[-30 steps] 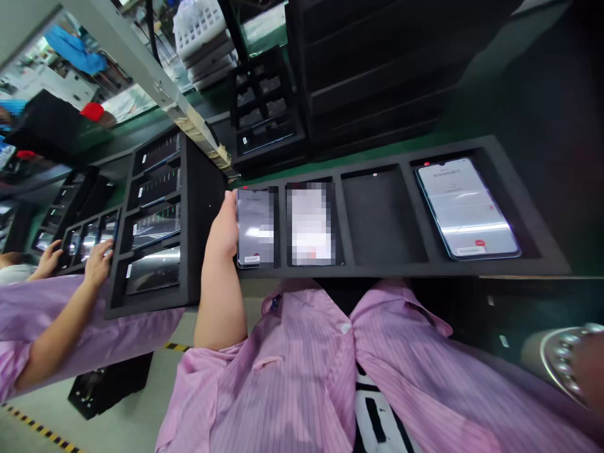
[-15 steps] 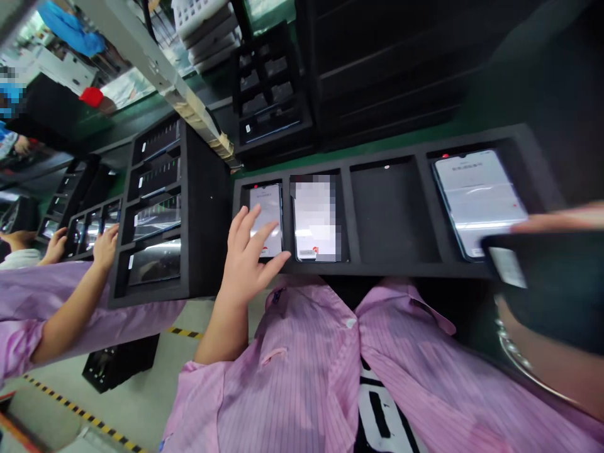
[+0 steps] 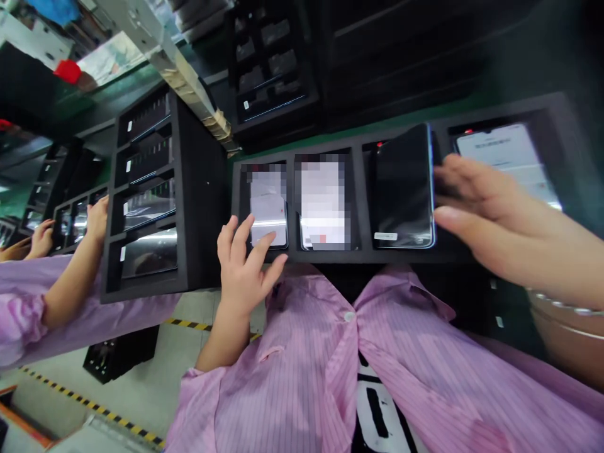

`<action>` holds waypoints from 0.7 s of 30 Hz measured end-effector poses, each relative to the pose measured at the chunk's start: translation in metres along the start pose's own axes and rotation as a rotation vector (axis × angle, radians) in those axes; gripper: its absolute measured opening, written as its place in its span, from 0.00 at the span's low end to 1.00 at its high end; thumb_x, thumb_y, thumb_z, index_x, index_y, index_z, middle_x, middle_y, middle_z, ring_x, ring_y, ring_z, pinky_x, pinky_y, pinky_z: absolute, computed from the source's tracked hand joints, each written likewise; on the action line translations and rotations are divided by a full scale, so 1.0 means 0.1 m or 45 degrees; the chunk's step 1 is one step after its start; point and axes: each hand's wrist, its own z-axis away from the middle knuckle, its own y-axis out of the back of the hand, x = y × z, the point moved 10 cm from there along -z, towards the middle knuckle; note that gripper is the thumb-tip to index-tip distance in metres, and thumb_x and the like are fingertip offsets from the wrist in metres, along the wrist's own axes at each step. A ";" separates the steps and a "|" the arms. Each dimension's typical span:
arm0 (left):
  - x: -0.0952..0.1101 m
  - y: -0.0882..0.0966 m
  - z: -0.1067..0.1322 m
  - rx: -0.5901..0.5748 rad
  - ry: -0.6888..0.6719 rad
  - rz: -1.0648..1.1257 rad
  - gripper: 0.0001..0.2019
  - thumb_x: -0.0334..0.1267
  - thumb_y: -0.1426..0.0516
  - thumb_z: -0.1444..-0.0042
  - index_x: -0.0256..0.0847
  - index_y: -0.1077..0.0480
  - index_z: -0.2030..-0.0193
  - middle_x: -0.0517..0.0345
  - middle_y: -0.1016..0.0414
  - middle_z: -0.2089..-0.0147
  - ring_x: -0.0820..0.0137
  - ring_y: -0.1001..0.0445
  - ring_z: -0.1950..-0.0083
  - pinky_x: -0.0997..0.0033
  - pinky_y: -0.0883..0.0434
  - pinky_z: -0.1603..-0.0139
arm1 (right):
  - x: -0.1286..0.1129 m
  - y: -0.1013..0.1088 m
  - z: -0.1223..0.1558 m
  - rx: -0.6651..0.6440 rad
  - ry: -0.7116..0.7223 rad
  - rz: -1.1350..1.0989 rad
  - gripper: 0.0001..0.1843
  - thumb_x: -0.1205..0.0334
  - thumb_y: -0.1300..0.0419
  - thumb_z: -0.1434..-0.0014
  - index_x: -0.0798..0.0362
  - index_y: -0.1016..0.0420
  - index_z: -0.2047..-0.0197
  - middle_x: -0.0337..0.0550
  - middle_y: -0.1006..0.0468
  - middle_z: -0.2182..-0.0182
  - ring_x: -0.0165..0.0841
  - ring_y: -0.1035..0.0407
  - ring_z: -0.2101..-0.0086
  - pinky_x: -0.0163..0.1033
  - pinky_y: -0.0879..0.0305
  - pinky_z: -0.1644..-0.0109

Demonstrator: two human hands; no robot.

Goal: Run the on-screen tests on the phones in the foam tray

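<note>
A long black tray [image 3: 325, 257] with compartments lies in front of me. Its leftmost compartment holds a lit smartphone [image 3: 268, 207]; my left hand [image 3: 245, 270] is at its lower part, fingers spread, and I cannot tell whether they touch the screen. A second lit smartphone [image 3: 323, 201], partly pixelated, sits beside it. In the third compartment a smartphone with a dark screen [image 3: 403, 189] and a small white label leans with its right edge raised. My right hand [image 3: 491, 214] grips that edge, thumb at the side, fingers blurred. The rightmost compartment holds another lit smartphone [image 3: 514, 151], partly behind my right hand.
A stack of black trays with dark phones [image 3: 146, 201] stands at the left. Another compartment tray [image 3: 271, 94] sits behind, near a taped metal post [image 3: 189, 75]. Further left, a co-worker's hand [image 3: 97, 217] rests by more trays.
My right hand has brought the dark smartphone leftward from the right side into the third compartment, which held nothing before. My left hand stays by the leftmost phone. The view has shifted slightly.
</note>
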 end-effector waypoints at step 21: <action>0.46 -0.34 -0.28 0.005 -0.271 0.100 0.35 0.49 0.34 0.39 0.47 0.37 0.27 0.42 0.29 0.31 0.44 0.40 0.24 0.43 0.37 0.27 | -0.23 0.39 0.71 0.305 0.393 0.393 0.27 0.65 0.37 0.35 0.42 0.33 0.35 0.44 0.19 0.47 0.51 0.28 0.41 0.72 0.39 0.28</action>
